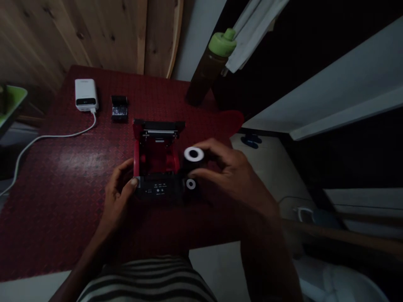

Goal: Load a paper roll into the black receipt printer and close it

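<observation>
A small red-and-black thermal printer (159, 186) sits on the table with its lid (160, 127) raised, showing a red hollow inside. My left hand (121, 188) grips its left front corner, thumb on the black front panel. Just right of the printer, my right hand (225, 167) pinches a paper roll (193, 155) with a dark outside, its white end and dark core facing up. Below that roll, close to the printer's right front corner, is a smaller roll (190, 184) with a pale ring-shaped end.
The dark red patterned table (75, 167) bears a white power bank (86, 94) with a white cable (63, 135). A small black roll with a loose shiny strip (119, 110) lies nearby. A green-capped bottle (206, 69) stands at the back right, near a red rounded object (231, 121).
</observation>
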Available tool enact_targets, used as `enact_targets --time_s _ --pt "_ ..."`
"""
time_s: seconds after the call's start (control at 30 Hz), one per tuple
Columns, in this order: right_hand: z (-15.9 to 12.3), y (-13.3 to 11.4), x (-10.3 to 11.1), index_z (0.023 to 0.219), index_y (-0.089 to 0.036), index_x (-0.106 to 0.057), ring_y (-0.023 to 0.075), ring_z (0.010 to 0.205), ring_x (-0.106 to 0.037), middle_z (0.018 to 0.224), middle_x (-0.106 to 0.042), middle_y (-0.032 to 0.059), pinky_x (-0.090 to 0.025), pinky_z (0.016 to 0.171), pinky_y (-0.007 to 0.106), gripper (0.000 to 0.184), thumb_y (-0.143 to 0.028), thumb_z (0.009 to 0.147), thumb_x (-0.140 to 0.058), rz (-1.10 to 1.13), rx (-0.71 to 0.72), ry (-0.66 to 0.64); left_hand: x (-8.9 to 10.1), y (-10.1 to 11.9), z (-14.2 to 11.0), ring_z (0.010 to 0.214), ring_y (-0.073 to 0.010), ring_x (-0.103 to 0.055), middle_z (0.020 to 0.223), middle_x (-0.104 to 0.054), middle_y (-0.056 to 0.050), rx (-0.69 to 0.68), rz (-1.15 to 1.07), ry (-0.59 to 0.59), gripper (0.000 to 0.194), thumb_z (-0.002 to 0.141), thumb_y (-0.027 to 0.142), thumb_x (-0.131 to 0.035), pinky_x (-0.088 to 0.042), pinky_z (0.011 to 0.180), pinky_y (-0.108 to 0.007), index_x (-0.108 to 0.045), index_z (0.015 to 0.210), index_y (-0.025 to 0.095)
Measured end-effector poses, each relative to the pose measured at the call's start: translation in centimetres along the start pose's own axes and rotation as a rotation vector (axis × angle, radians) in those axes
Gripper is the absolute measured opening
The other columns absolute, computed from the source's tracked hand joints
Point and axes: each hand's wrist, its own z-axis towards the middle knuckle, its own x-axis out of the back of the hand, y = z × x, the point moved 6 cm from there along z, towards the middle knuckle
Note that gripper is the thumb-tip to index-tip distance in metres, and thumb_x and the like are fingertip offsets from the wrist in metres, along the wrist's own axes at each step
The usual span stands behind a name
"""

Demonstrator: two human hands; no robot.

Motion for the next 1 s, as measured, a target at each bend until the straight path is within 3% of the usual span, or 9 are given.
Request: enact_targets --time_s 0.17,0.27,0.37,0.57,0.77,1.0 --pt "2.5 -2.5 -5.6 0.121 -0.025 -0.075 0.025 0.113 -0.077 0.12 -0.082 0.0046 -0.06 0.104 0.043 0.021 -0.018 0.101 -0.079 -0.323 0.148 -0.18 -0.1 0.3 0.0 0.134 -0.0349 -0.073 0.142 -0.077 -0.012 -0.011 0.003 -0.021 0.052 0.097 0.053 -0.076 -0.061 0.11 -0.049 -0.071 0.14 0.025" --pt "3.4 -2.6 -8.9 0.123 -0.019 -0.074 0.0268 0.117 -0.073 0.12 -0.081 0.0098 -0.059 0.106 0.043 0.022 -0.008 0.106 -0.066 -0.581 0.103 -0.278 -0.1 0.3 0.0 0.134 -0.0345 -0.073 0.143 -0.076 -0.012 -0.01 -0.023 -0.041 0.052 0.097 0.053 -0.076 -0.06 0.112 -0.05 -0.071 0.14 0.025" --pt "4.0 -3.1 -10.7 0.122 -0.014 -0.075 0.0286 0.119 -0.071 0.12 -0.081 0.0145 -0.058 0.104 0.041 0.028 0.0 0.106 -0.056 -0.801 0.048 -0.346 0.0 0.2 0.0 0.134 -0.0339 -0.073 0.146 -0.075 -0.012 -0.009 -0.022 -0.041 0.053 0.097 0.053 -0.076 -0.059 0.112 -0.049 -0.07 0.142 0.024" --pt "5.5 -3.3 -11.7 0.121 -0.013 -0.078 0.0318 0.121 -0.075 0.12 -0.082 0.0183 -0.06 0.096 0.041 0.031 -0.001 0.107 -0.053 -0.938 -0.04 -0.422 0.0 0.2 -0.1 0.134 -0.0333 -0.072 0.145 -0.074 -0.012 0.008 -0.018 -0.05 0.053 0.099 0.053 -0.074 -0.059 0.111 -0.047 -0.068 0.144 0.024" --pt "6.2 -1.7 -12.4 0.115 -0.015 -0.079 0.0282 0.099 -0.081 0.108 -0.084 0.0149 -0.059 0.08 0.036 0.03 -0.001 0.106 -0.054 -0.922 -0.019 -0.449 -0.1 0.2 -0.1 0.133 -0.0331 -0.073 0.145 -0.074 -0.012 0.007 -0.02 -0.054 0.053 0.099 0.054 -0.074 -0.059 0.112 -0.048 -0.068 0.144 0.025" --pt "6.1 -1.2 -12.6 0.122 -0.011 -0.078 0.0307 0.107 -0.08 0.115 -0.083 0.0179 -0.061 0.089 0.04 0.037 0.002 0.105 -0.048 -0.876 -0.053 -0.486 -0.1 0.0 -0.1 0.13 -0.0327 -0.075 0.145 -0.075 -0.012 0.027 -0.032 -0.047 0.055 0.098 0.053 -0.075 -0.06 0.109 -0.048 -0.067 0.145 0.024"
